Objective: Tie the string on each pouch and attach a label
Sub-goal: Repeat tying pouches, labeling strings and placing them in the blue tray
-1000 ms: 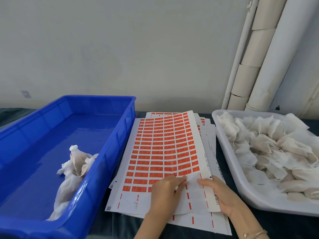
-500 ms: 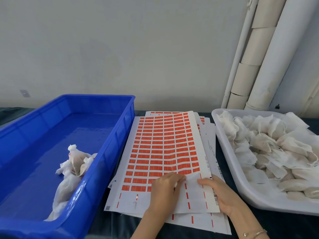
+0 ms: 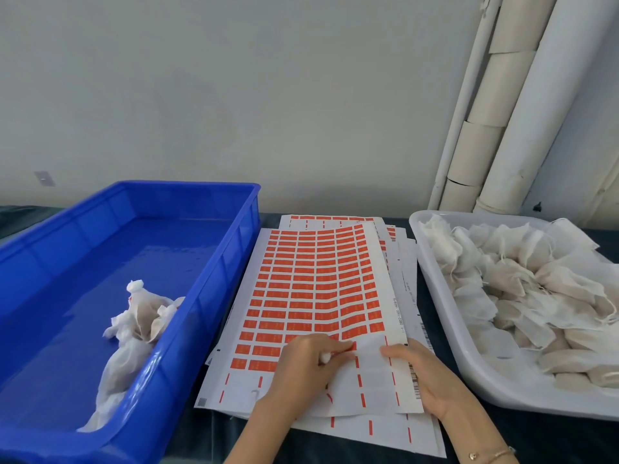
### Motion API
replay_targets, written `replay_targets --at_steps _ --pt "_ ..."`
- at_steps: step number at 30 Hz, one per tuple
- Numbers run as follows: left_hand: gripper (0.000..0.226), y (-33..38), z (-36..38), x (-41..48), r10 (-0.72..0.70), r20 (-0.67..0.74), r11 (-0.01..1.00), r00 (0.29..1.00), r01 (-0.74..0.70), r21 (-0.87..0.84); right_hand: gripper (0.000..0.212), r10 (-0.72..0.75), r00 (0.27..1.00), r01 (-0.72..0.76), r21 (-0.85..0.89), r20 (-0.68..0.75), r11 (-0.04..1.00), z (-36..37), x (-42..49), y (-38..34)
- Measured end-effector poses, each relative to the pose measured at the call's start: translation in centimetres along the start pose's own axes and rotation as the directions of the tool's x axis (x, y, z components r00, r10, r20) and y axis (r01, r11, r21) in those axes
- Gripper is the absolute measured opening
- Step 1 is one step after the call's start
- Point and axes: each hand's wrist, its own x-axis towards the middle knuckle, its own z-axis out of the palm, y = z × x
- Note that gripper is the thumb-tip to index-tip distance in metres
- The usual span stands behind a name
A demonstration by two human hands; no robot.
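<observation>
Orange label (image 3: 350, 346) is what the left grip (image 3: 308, 361) has: fingers curled in tight, thumb and forefinger pinching the sticker where it lifts off the label sheet (image 3: 311, 283). Something small and white pokes out between those fingers, can't tell what it is tbh. The right grip (image 3: 432, 380) is pretty much flat open, fingers straight, pressing on the sheet's near right edge, just beside the left one. Left of the left grip sits a blue crate (image 3: 201, 296) with a few bunched-up pouches (image 3: 140, 316) inside. Right of the right grip, a white tray (image 3: 469, 370) holds a big pouch pile (image 3: 519, 279). Everything is on a dark tabletop (image 3: 502, 440).
</observation>
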Motion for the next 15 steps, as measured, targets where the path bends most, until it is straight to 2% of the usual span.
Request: replay_targets --at_steps 8,15 --pt "0.03 0.02 -0.08 -0.01 0.108 0.031 0.987 0.994 -0.111 0.117 0.047 -0.008 1.0 0.008 0.0 0.015 1.0 0.08 -0.01 -0.01" --pt "0.027 0.27 -0.23 0.31 0.004 0.045 1.0 0.999 -0.004 0.001 0.037 -0.013 1.0 0.013 -0.028 0.002 1.0 0.3 0.02 -0.05"
